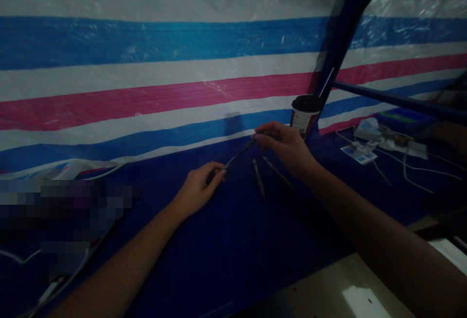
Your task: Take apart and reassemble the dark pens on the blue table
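Observation:
Both my hands hold one dark pen [239,155] above a blue cloth-covered table [226,240]. My left hand [200,187] is closed round the pen's lower end. My right hand [286,145] pinches its upper end between thumb and fingers. Two more dark pens [260,179] lie on the cloth just below my right hand, one beside the other [277,172].
A dark-lidded cup [304,114] with a white stick stands at the back by a blue frame post [341,41]. White cables and small devices [386,145] lie at the right. A striped tarp [146,65] hangs behind. A pale floor patch [350,289] shows at lower right.

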A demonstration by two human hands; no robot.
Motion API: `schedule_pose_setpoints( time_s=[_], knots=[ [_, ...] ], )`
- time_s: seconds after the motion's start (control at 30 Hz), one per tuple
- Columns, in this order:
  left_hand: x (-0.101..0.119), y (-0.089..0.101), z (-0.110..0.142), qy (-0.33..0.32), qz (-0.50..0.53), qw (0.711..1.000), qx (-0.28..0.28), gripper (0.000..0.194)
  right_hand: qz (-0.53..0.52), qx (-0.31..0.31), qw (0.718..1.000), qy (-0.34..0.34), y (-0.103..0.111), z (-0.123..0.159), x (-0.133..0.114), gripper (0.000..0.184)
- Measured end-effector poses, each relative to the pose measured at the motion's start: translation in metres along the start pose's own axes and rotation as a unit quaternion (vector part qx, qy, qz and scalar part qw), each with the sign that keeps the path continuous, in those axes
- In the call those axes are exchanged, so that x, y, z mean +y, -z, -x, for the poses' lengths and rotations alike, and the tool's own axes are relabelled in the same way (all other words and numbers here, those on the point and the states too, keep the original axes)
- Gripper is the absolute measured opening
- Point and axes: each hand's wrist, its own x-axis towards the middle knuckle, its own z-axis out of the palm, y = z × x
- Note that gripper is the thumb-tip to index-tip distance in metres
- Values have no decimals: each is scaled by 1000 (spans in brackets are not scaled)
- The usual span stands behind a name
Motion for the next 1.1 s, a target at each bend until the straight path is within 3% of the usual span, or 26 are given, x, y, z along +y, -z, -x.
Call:
schedule_pose_setpoints(
  time_s=[0.3,0.47,0.57,0.67,0.83,0.9,1.03,1.1],
  knots=[
    [3,1,1,-3,-11,1000,-18,28,-14,-3,1000,22,-1,0,1,23],
    [2,0,3,-22,-25,999,-3,27,-28,-84,996,-8,-4,3,1,20],
    [2,0,4,-43,-49,998,2,26,29,-93,994,-39,-3,3,1,16],
    [2,0,3,-68,-64,996,4,26,121,-109,985,-62,1,3,0,32],
    [1,0,3,-74,-63,995,9,25,172,-165,971,-28,7,3,-4,27],
    [0,0,2,-75,-62,995,8,25,236,-168,957,-29,8,4,-7,41],
    [-1,0,2,-65,-58,996,17,26,242,-171,955,9,9,5,-10,26],
    [0,0,2,-71,-53,996,15,26,261,-178,949,-6,9,5,-9,35]
  ],
)
